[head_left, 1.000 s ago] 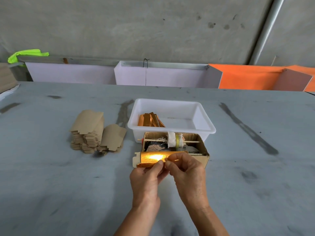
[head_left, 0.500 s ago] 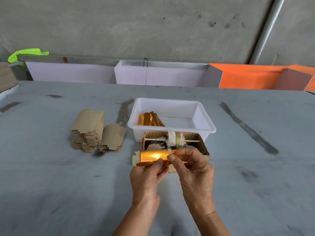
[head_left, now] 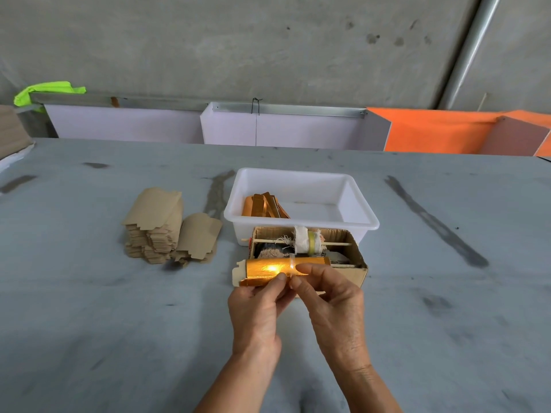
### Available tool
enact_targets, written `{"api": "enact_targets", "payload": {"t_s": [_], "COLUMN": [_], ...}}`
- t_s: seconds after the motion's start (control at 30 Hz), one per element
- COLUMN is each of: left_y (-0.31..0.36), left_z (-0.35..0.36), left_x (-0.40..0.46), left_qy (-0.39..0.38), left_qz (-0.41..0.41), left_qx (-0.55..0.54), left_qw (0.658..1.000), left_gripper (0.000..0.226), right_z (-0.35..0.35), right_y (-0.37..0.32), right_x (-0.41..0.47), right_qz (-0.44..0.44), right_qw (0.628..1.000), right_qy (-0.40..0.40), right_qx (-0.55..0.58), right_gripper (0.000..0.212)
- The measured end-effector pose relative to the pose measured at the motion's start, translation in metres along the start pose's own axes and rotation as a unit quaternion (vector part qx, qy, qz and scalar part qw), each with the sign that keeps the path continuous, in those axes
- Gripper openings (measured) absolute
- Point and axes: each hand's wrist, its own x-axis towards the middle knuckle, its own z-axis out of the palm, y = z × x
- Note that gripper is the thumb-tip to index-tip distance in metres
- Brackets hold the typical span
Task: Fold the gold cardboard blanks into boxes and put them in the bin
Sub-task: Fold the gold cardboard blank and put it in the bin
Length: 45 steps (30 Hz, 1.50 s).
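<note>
a grey, smudged table [head_left: 89, 308] carries a white plastic bin [head_left: 362, 217], with an open brown cardboard box [head_left: 359, 271] touching its near side. to the left of both, well apart, lies a stack of tan cardboard blanks [head_left: 167, 228].

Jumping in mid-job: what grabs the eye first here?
The shiny gold box, glaring with reflected light, pinched at its middle between the left hand and right hand at centre. Behind it, the white bin holds a few gold pieces; a stack of brown blanks sits to the left.
</note>
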Motion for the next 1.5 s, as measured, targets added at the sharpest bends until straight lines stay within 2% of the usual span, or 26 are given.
{"api": "enact_targets", "payload": {"t_s": [0.63, 0.87, 1.13, 1.5], "left_y": [0.0011, 0.0015, 0.0017, 0.0013], "left_z": [0.0003, 0.0006, -0.0009, -0.0016], "left_x": [-0.0008, -0.0008, -0.0002, -0.0028], "left_qy": [0.015, 0.014, 0.012, 0.004], "left_qz": [-0.007, -0.005, -0.009, -0.008], "left_qx": [0.012, 0.013, 0.02, 0.025], "left_qw": [1.0, 1.0, 1.0, 1.0], "left_gripper": [0.016, 0.011, 0.01, 0.013], "right_z": [-0.001, -0.0024, -0.0042, -0.005], "right_y": [0.0029, 0.0021, 0.0014, -0.0008], "right_x": [-0.0001, -0.0009, 0.0008, 0.0055], "right_qz": [0.021, 0.025, 0.037, 0.051], "right_qw": [0.998, 0.997, 0.995, 0.983], "right_qy": [-0.014, -0.025, -0.041, -0.059], "right_qx": [-0.053, -0.067, -0.083, -0.164], "right_gripper": [0.024, 0.027, 0.023, 0.024]}}
